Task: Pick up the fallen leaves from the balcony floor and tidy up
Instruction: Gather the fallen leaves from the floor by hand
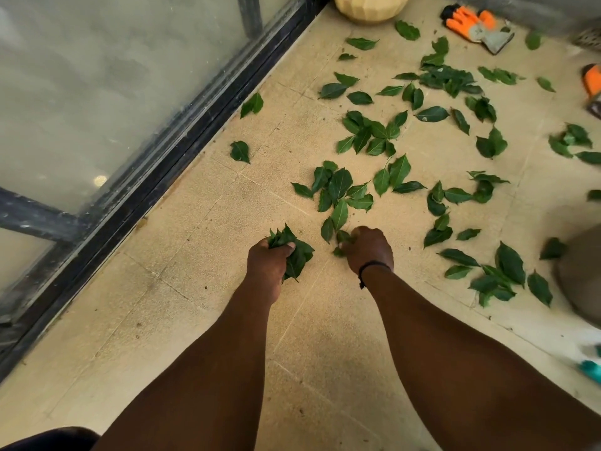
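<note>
Green fallen leaves (338,190) lie scattered over the beige tiled balcony floor (201,288), mostly ahead and to the right. My left hand (265,263) grips a bunch of leaves (294,252) just above the floor. My right hand (369,247), with a black band on its wrist, is down at the near edge of a leaf cluster. Its fingers curl round a few leaves (341,240), and the fingertips are hidden under the hand.
A glass railing with a dark metal frame (182,151) runs along the left. A cream pot (370,8) stands at the back, with orange and grey gloves (478,26) near it. A grey round pot base (582,271) is at the right, and a teal object (590,369) lies at the lower right.
</note>
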